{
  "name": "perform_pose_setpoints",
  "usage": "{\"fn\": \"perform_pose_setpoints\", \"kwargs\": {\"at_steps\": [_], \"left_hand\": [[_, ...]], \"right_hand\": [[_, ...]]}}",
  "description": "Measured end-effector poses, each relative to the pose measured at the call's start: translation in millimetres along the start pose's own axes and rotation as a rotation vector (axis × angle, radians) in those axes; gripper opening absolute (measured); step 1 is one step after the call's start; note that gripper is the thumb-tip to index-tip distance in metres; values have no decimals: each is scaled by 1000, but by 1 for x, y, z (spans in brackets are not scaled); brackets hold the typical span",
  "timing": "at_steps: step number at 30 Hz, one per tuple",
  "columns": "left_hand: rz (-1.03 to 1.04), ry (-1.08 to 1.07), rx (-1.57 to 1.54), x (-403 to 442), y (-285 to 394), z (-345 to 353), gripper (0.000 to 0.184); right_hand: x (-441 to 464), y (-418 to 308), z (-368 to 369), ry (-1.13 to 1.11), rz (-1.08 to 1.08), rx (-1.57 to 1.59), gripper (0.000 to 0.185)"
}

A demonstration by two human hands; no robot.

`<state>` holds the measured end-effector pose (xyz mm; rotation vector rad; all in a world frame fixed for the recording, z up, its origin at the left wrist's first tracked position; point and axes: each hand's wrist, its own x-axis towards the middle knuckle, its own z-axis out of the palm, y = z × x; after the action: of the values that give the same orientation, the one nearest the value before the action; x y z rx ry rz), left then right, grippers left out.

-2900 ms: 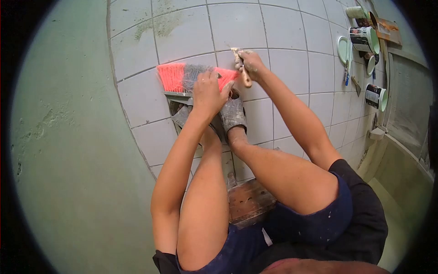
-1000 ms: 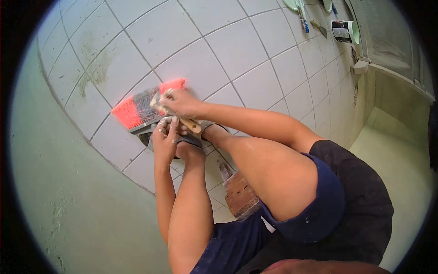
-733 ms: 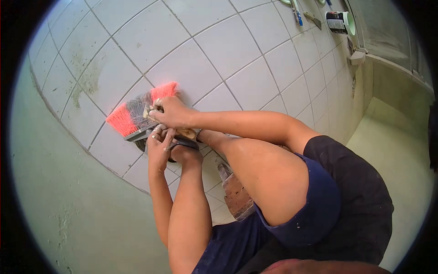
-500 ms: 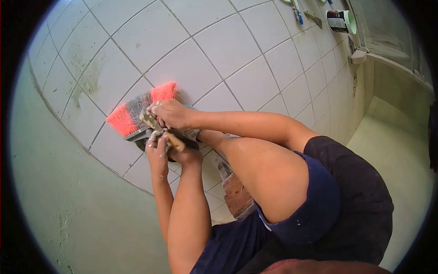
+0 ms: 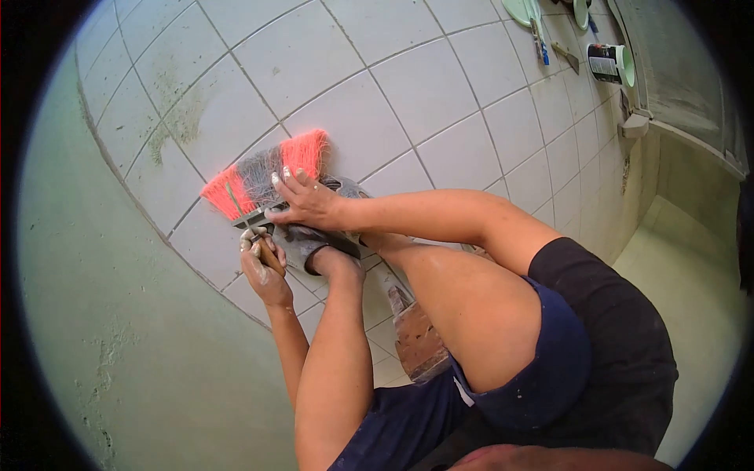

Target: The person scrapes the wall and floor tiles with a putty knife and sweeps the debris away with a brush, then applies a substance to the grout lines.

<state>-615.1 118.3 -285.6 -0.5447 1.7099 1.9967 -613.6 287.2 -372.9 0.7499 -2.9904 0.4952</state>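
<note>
My left hand (image 5: 265, 267) is closed around the wooden handle of a scraper (image 5: 272, 256), whose thin blade shows almost edge-on against the bristles. A broom head (image 5: 263, 177) with orange and grey bristles lies on the tiles by my feet. Over its grey base, my right hand (image 5: 310, 202) has its fingers spread, with pale smears on the fingertips. It appears to rest on the broom head and holds nothing. Pale residue also marks the left fingers. Dark footwear (image 5: 302, 245) sits just below the broom head, partly covered by my hands.
A worn brownish block with a handle (image 5: 420, 337) lies on the tiles beside my leg. Farther off are a second scraper (image 5: 566, 57), a brush (image 5: 540, 43), a tipped tub (image 5: 609, 63) and a pale green lid-like object (image 5: 522, 9). A greenish wall (image 5: 149, 330) runs along the left.
My right hand has let go of the scraper's blade and opened over the broom head. The scraper has turned, its blade now pointing up along the bristles. The view has shifted slightly.
</note>
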Motion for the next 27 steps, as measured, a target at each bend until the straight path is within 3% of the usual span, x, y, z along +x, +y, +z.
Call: {"fn": "perform_pose_setpoints", "kwargs": {"at_steps": [2,3,6,9,10,14,17,19,21,23,26,27], "left_hand": [[34,7,-5,-1,6,8,29],[36,12,10,-1,9,9,27],[46,38,44,-2,18,14,26],[61,72,76,-1,26,16,29],[59,85,97,-1,27,15,30],[55,84,146,2,24,12,32],[37,85,107,1,21,10,33],[-1,64,61,1,16,8,33],[-4,51,80,0,11,6,35],[-15,30,100,-2,7,7,37],[-13,34,110,1,4,12,36],[-18,50,112,2,4,15,36]], "right_hand": [[15,11,8,-18,56,-18,47],[19,19,9,140,56,-20,43],[15,41,-12,59,32,-14,34],[-23,73,-60,152,118,271,34],[-43,82,-74,448,182,303,32],[-192,131,-132,384,761,-53,23],[-314,172,-152,282,1574,-222,38],[-360,208,-152,123,1865,-462,46],[-353,240,-137,207,2016,-233,55],[-308,280,-98,356,1926,-113,46],[-145,287,-70,440,1632,-11,29],[-95,288,-50,608,1504,156,26]]}}
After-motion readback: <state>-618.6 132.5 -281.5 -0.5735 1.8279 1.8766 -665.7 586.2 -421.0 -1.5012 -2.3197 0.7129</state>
